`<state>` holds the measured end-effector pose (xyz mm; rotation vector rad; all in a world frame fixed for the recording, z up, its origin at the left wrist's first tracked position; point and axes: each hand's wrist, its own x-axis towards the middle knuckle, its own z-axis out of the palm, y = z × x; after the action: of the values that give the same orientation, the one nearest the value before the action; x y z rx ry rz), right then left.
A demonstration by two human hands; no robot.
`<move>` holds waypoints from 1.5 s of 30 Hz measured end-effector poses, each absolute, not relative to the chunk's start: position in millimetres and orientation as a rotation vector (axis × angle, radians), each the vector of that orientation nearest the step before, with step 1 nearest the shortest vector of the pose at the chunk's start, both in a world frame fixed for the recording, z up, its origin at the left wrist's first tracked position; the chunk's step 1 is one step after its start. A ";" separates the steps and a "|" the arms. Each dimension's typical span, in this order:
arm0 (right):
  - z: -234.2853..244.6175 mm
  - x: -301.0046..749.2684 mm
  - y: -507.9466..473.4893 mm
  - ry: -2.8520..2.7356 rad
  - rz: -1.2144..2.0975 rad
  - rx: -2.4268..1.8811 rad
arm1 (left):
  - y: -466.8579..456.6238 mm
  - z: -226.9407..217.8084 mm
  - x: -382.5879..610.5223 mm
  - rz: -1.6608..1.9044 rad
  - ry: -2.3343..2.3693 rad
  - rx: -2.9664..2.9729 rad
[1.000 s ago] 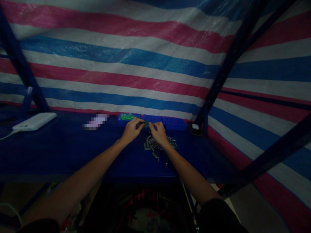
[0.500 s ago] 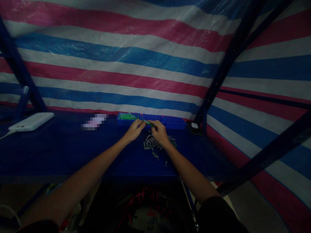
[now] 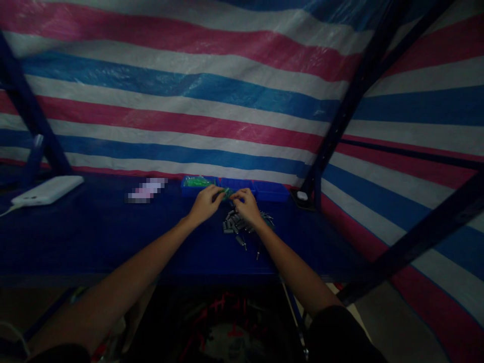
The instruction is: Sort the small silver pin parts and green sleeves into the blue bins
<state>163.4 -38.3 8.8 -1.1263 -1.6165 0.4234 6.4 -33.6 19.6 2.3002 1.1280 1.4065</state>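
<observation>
My left hand (image 3: 205, 202) and my right hand (image 3: 247, 206) meet over the table, fingertips pinched around a small green piece (image 3: 228, 192). Its exact kind is too small and dim to make out. Just below my right hand lies a loose pile of small grey metal cylinders (image 3: 233, 223), some with thin shafts, partly covered by that hand. One shafted cylinder (image 3: 241, 241) lies at the pile's near edge. Behind my left hand stands a blue bin of green pieces (image 3: 198, 181) in clear plastic.
Two more blue bins, a middle one (image 3: 238, 184) and a right one (image 3: 273, 190), continue the row. A white power bank or similar device (image 3: 49, 190) with a cable lies at left. A small white case (image 3: 301, 195) sits by the right post. Striped sheeting (image 3: 189, 121) hangs behind the table.
The green piece between my fingers has turned and now shows differently. My left hand has shifted slightly left, widening the gap between the hands. The pile has stayed put.
</observation>
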 end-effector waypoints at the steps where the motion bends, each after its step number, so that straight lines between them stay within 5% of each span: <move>1: 10.3 164.1 -38.3 -1.550 0.514 -1.136 | -35.4 20.6 6.3 1.426 1.086 2.375; 7: 12.2 166.8 -36.3 -1.242 1.080 -1.138 | -33.3 15.6 4.6 1.408 0.900 2.656; 15: 8.7 164.9 -33.9 -1.362 0.668 -1.011 | -28.1 1.1 10.7 1.225 1.032 2.464; 23: 19.9 160.9 -56.9 -1.584 0.392 -0.939 | -23.3 15.3 6.4 1.072 0.933 1.563; 29: 17.3 158.0 -53.7 -1.667 0.372 -0.941 | -21.3 15.9 3.9 1.327 0.895 1.635; 45: 14.2 166.0 -38.4 -1.263 1.132 -1.005 | -30.1 17.5 3.0 1.415 0.949 2.456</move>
<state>166.0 -38.4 14.2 -1.0051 -1.2631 1.1321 3.0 -30.1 17.5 2.4562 0.9485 1.4150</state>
